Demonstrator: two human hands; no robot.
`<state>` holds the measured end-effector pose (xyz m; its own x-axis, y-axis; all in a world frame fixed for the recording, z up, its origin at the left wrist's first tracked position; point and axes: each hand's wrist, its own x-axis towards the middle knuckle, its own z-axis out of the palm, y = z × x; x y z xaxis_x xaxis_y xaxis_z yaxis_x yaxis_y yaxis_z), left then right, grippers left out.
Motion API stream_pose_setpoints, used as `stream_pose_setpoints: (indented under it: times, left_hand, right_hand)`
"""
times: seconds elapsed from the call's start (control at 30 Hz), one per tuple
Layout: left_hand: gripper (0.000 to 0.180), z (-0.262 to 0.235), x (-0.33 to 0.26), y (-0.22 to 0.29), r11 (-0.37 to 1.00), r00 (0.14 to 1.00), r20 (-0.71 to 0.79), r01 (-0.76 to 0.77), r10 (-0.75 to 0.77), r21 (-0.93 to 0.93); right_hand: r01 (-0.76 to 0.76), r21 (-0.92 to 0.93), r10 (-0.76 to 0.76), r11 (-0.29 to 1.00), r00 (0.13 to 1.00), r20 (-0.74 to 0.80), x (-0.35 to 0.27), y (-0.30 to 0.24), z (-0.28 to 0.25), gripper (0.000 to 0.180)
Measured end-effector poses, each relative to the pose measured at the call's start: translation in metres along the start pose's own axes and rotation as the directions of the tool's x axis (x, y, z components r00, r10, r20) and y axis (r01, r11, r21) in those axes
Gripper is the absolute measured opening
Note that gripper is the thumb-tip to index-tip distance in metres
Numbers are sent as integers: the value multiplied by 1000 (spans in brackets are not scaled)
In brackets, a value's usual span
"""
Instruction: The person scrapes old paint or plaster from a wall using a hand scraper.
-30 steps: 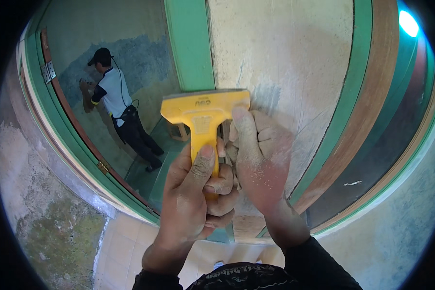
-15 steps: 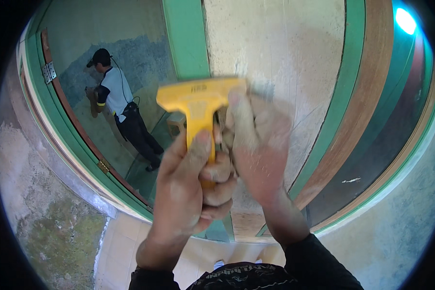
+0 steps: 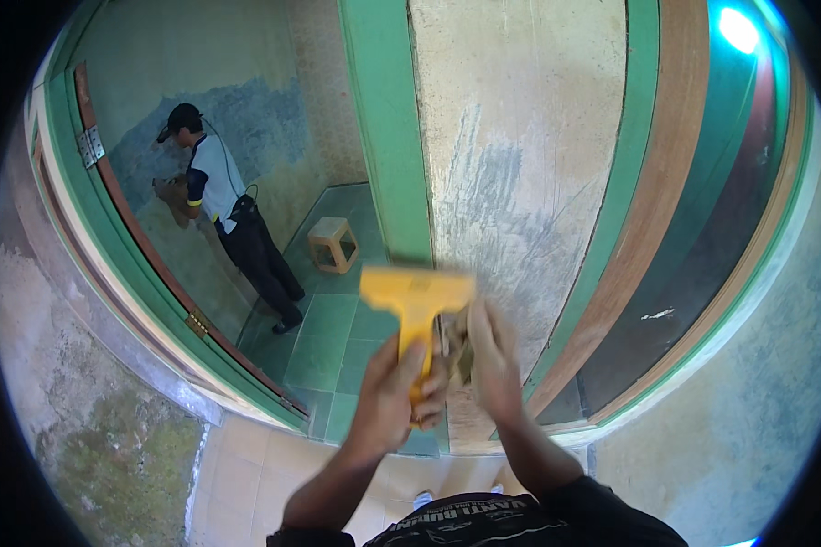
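Observation:
A yellow T-shaped scraper [image 3: 417, 301] is held upright in front of a scraped, pale wall panel [image 3: 520, 155]. My left hand [image 3: 394, 394] is wrapped around the scraper's handle, thumb up along it. My right hand [image 3: 490, 360] sits just to the right of the handle, fingers curled near it; its grip on the handle is blurred. The scraper's wide head is at about mid picture, low on the panel.
A green door frame post [image 3: 388, 128] stands left of the panel. Through the doorway a person [image 3: 228, 214] works at a far wall, with a small wooden stool [image 3: 332, 244] on the green tiled floor. A brown and green frame [image 3: 666, 210] curves to the right.
Both hands and the scraper have dropped lower on the wall panel, baring the scraped grey patch above. The person beyond the doorway stays at the far wall.

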<state>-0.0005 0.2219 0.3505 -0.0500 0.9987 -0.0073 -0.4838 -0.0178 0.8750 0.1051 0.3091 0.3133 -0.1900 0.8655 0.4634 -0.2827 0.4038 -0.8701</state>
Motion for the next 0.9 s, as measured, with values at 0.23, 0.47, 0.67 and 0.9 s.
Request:
stream_pose_setpoints:
  times: [0.23, 0.47, 0.67, 0.9]
  left_hand:
    - [27, -61, -10, -148, 880, 946, -195, -149, 260, 450]
    - [23, -90, -14, -159, 989, 982, -120, -147, 149, 23]
    - [25, -97, -22, -165, 990, 995, -31, -88, 92, 112]
    - [29, -70, -26, -149, 894, 966, -63, -207, 252, 397]
  right_hand:
    - [-408, 395, 456, 823, 889, -32, -158, 113, 13, 27]
    - [-263, -117, 262, 958, 965, -20, -177, 103, 21, 33]
    - [-422, 101, 426, 901, 904, -25, -182, 94, 13, 31]
    - [-431, 79, 438, 899, 891, -122, -165, 64, 11, 15]
